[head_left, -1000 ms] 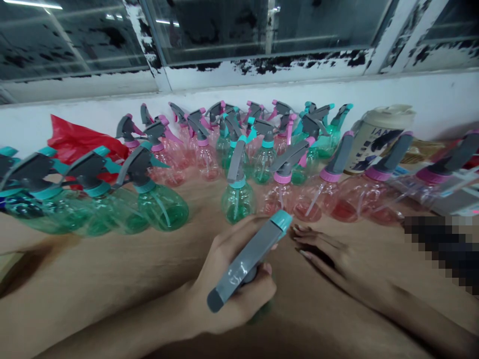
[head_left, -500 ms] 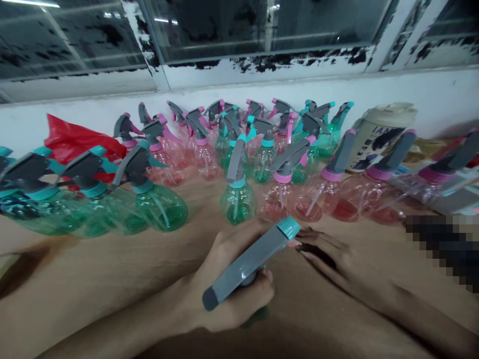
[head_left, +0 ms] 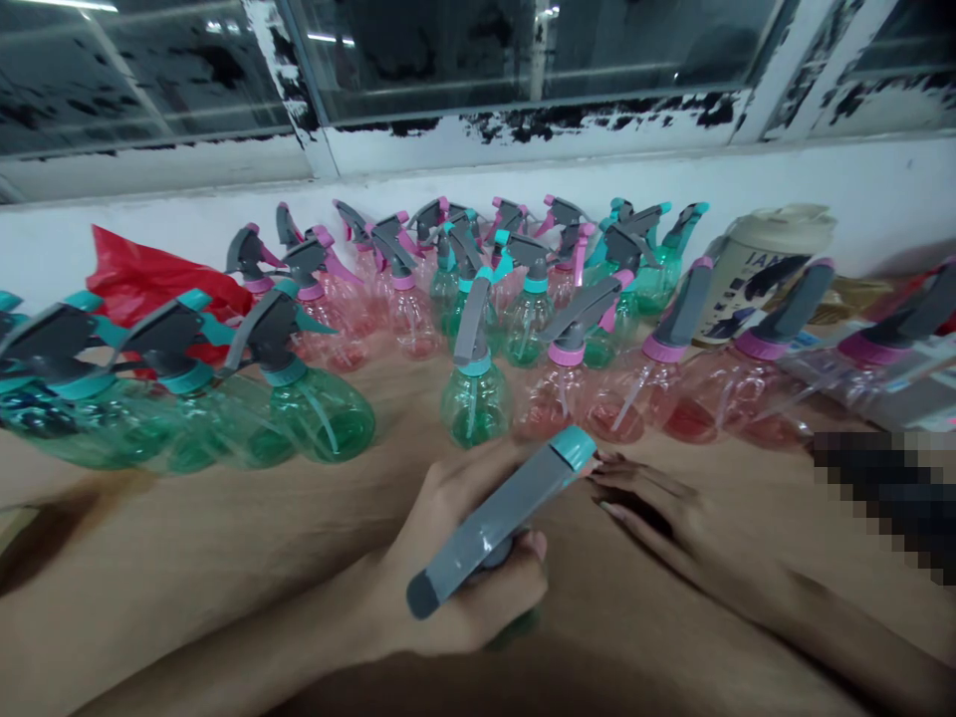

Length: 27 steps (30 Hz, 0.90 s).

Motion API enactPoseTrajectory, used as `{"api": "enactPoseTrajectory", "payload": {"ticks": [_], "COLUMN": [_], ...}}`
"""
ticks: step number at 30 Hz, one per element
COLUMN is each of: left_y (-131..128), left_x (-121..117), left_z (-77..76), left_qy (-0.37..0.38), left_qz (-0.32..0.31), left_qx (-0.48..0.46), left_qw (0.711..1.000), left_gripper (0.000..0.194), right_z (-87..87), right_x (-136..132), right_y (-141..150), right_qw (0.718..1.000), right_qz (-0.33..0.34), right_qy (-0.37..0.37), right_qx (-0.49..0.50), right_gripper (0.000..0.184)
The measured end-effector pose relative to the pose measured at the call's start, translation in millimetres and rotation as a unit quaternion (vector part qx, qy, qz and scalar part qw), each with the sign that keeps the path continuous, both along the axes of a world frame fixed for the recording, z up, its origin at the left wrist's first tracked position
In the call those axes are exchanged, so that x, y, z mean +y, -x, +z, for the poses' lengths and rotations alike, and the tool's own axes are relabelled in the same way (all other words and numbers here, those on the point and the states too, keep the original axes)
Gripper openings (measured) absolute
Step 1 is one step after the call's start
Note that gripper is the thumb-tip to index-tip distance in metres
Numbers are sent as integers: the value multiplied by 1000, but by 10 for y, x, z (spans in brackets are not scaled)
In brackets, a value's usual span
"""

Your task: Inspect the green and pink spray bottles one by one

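Note:
My left hand (head_left: 425,528) is wrapped round a green spray bottle (head_left: 504,528) near the table's front. Its grey spray head with a teal nozzle tip points up and to the right, while my hand hides most of the body. Just right of the nozzle, my right hand (head_left: 664,508) lies on the tabletop with its fingers stretched forward and holding nothing. Straight ahead stands another green spray bottle (head_left: 474,403) with a teal collar. Beside it is a pink spray bottle (head_left: 557,393) with a pink collar.
Green spray bottles (head_left: 321,413) line the left side, and pink ones (head_left: 691,403) the right. Several more stand against the white wall (head_left: 418,184). A red plastic bag (head_left: 156,284) lies behind the left row. At the right back is a cream lidded container (head_left: 769,259).
Almost nothing differs. The spray head in my left hand has shifted very slightly; my right hand stays in place.

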<state>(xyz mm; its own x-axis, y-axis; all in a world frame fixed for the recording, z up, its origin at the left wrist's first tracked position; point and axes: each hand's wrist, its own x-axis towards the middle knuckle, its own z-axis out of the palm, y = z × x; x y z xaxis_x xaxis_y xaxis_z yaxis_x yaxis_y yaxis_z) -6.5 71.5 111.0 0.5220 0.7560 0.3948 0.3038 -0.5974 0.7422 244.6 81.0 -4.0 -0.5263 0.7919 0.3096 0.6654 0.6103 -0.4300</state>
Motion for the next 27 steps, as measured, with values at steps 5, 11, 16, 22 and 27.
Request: {"api": "enactPoseTrajectory", "payload": {"ticks": [5, 11, 16, 22, 27], "left_y": [-28, -3, 15, 32, 49], "left_x": [-21, -41, 11, 36, 21], "left_z": [54, 7, 19, 96, 88], "left_qy": [0, -8, 8, 48, 50], "left_qz": [10, 23, -17, -65, -58], "left_qx": [-21, 24, 3, -13, -7], "left_qw": [1000, 999, 1000, 997, 997], "left_gripper": [32, 22, 27, 36, 31], "right_z": [33, 9, 1, 60, 30], "right_x": [-10, 0, 7, -9, -9], "right_y": [12, -7, -15, 8, -5], "right_qw": [1000, 1000, 1000, 999, 1000], "right_qz": [-1, 5, 2, -1, 0], "right_qy": [6, -5, 9, 35, 26], "right_qx": [-2, 1, -1, -2, -4], "right_gripper": [32, 33, 32, 29, 29]}}
